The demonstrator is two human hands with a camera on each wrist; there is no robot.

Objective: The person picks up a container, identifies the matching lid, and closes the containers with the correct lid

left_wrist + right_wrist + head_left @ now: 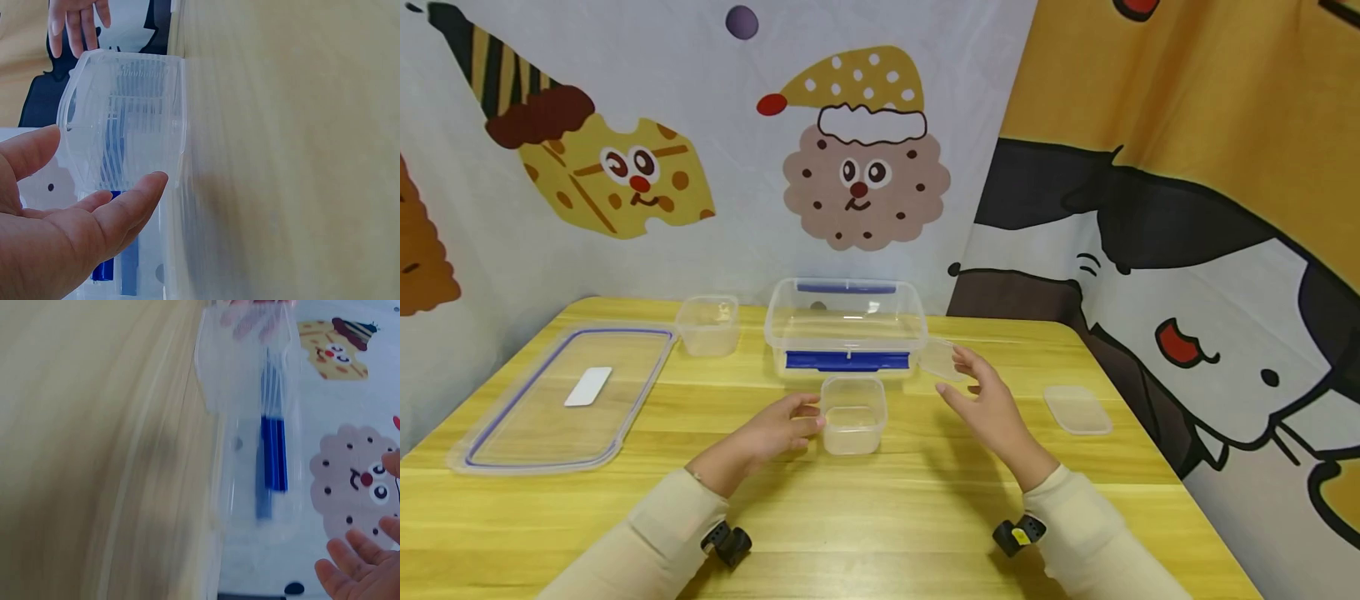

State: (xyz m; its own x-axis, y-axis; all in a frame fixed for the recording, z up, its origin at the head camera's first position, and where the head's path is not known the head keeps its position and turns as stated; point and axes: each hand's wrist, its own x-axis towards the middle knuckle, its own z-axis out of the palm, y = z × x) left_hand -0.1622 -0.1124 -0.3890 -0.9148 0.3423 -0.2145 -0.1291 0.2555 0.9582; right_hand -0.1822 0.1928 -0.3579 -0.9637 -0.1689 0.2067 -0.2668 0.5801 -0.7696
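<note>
A small clear plastic container (853, 417) stands upright on the table in front of the large one. My left hand (781, 435) is at its left side, fingertips right at the wall; the left wrist view shows that thumb and fingers (134, 203) spread apart, not curled round it. To the right, my right hand (988, 404) is held with fingers loosely spread and nothing in them. Its fingertips overlap a small clear lid (942, 358) in the head view. Behind the small container sits a large clear box (846, 321) with blue clips.
At the left lies a large clear lid (535, 429) with a blue seal and a white label (588, 387). Another small clear container (708, 327) stands behind it, left of the large box. A second small lid (1077, 410) lies far right. A printed curtain (737, 267) hangs behind the table.
</note>
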